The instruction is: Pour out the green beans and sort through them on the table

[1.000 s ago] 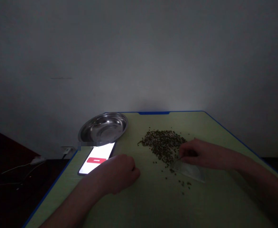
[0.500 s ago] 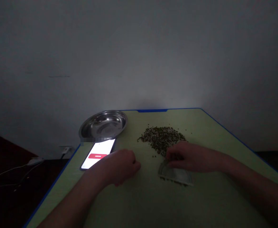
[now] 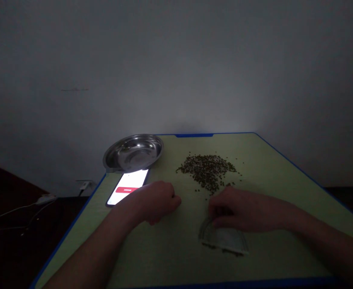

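Note:
My right hand [image 3: 235,208] pinches the curved rim of a clear half-round protractor [image 3: 229,239], whose straight edge faces me. Along that edge lie several small dark beans. Just beyond the hand spreads a loose pile of small greenish-brown beans [image 3: 206,168], perhaps mung beans, with strays around it. My left hand [image 3: 158,200] is curled closed over the table, left of the pile and near the phone; what its fingers hold, if anything, is hidden.
A shiny metal basin [image 3: 134,154] stands at the back left of the pale green table [image 3: 170,257], which has a blue edge. A lit phone [image 3: 128,186] lies before it, touching or nearly touching its rim. White cables [image 3: 45,199] and a plug hang at the left, by the wall.
My right hand has drawn the protractor left and toward me, away from the pile, with a few beans along its edge. The left hand stays closed in about the same place.

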Available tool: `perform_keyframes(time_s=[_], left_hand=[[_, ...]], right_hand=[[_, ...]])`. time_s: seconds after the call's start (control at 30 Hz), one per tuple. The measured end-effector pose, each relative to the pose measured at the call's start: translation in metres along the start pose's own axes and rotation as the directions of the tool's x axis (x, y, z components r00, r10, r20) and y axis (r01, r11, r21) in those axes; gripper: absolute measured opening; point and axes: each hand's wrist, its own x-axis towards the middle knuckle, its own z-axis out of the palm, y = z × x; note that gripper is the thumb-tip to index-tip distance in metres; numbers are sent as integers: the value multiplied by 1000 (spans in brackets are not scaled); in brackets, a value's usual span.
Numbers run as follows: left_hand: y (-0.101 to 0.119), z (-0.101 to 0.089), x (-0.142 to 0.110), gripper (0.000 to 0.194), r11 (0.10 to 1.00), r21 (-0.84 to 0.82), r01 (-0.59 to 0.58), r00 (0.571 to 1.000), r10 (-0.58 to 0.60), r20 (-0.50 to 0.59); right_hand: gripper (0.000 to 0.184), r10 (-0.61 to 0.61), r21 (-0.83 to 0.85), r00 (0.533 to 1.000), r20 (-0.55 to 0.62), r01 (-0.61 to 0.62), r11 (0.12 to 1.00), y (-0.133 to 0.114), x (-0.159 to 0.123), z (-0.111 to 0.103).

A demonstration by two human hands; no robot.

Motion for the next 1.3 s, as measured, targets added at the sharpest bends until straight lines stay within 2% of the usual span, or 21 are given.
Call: perform_keyframes(time_s=[0.47, 0.83, 1.3], left_hand=[[5, -1, -3, 36, 1000, -24, 5, 998, -7, -62], [5, 0, -3, 37, 999, -28, 19, 999, -20, -49], [3, 1, -2, 42, 1000, -18, -13, 999, 12, -42]], right_hand=[[19, -7, 35, 998, 63, 5, 999, -18, -2, 12], [16, -71, 96, 991, 113, 60, 994, -30, -2, 12], [18, -67, 76, 990, 120, 58, 995, -37, -4, 12]])
